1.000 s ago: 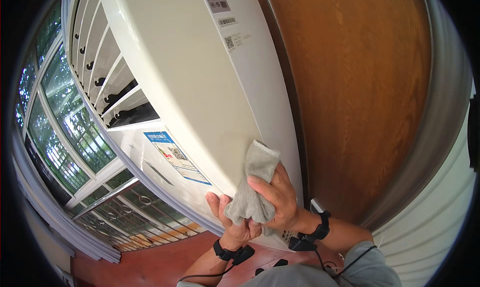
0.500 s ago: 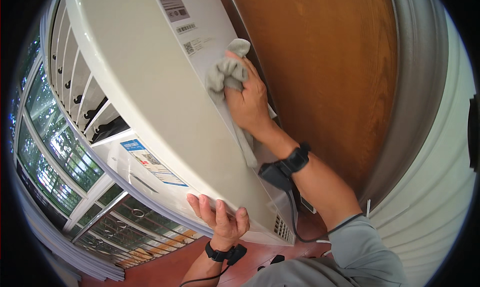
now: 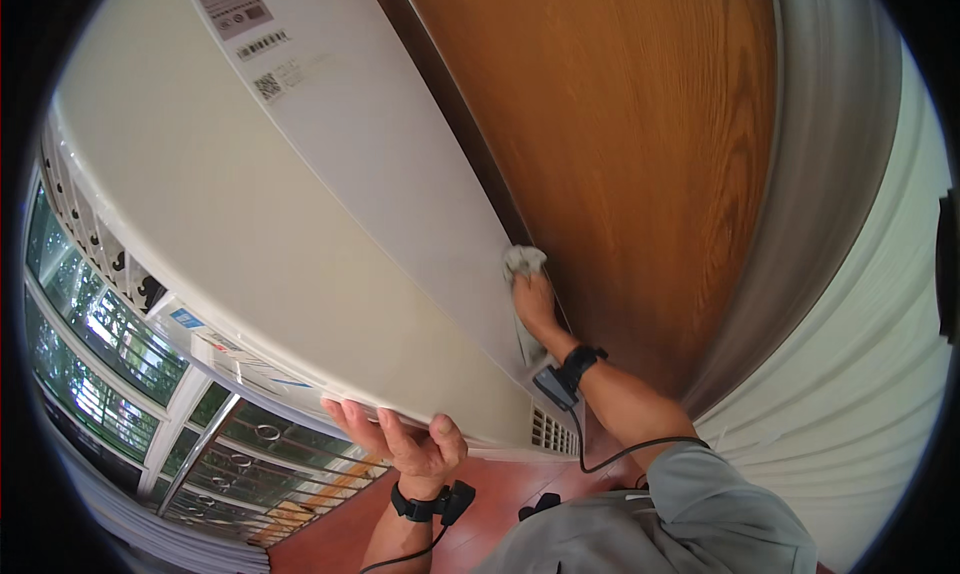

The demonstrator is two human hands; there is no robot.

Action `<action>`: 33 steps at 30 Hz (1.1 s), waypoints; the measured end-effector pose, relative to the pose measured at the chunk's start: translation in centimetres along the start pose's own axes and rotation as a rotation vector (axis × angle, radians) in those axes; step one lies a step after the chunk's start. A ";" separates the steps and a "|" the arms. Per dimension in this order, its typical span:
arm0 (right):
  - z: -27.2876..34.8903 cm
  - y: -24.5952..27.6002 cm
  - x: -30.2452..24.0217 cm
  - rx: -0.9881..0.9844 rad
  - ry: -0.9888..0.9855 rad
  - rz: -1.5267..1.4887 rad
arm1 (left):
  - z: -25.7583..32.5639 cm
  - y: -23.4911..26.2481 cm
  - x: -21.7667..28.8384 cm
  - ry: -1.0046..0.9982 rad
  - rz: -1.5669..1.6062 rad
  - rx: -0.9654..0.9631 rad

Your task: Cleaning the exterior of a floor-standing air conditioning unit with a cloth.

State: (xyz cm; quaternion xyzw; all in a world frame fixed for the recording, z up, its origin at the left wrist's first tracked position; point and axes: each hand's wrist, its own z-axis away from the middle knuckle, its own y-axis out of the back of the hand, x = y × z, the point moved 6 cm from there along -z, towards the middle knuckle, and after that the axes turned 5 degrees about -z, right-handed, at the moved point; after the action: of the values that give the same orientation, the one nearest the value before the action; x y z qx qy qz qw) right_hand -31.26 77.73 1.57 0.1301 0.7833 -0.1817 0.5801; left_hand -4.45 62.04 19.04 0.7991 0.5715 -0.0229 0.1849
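Observation:
A tall cream-white floor-standing air conditioner (image 3: pixel 260 204) fills the left and middle of the view, its slatted front facing left. My right hand (image 3: pixel 537 306) is closed round a grey cloth (image 3: pixel 524 262), low on the white back strip beside the wooden panel. Part of the cloth hangs down beside the wrist. My left hand (image 3: pixel 408 446) rests against the lower front edge of the cabinet, fingers stretched and apart, holding nothing. A black strap with a small cabled device sits on each wrist.
A brown wooden panel (image 3: pixel 620 144) stands close on the right, leaving a narrow dark gap. Pale draped fabric (image 3: pixel 850 374) hangs farther right. A vent grille (image 3: pixel 553 431) is near the cabinet's foot. Windows (image 3: pixel 110 324) and metal railings lie left, above red flooring (image 3: pixel 490 484).
My right hand has moved down the back strip with the cloth, farther from my body's view. My left hand stays at the front edge. The view has shifted, showing more of the cabinet's side.

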 end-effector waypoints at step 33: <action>11.0 3.5 -17.3 -0.237 0.619 -0.242 | -0.6 0.1 0.9 -0.061 0.025 0.087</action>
State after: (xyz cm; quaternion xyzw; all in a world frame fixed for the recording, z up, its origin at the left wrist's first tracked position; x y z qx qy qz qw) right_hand -15.27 76.17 14.73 0.0170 0.9474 -0.1092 0.3003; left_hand -4.13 63.06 19.41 0.8126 0.5539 -0.0697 0.1675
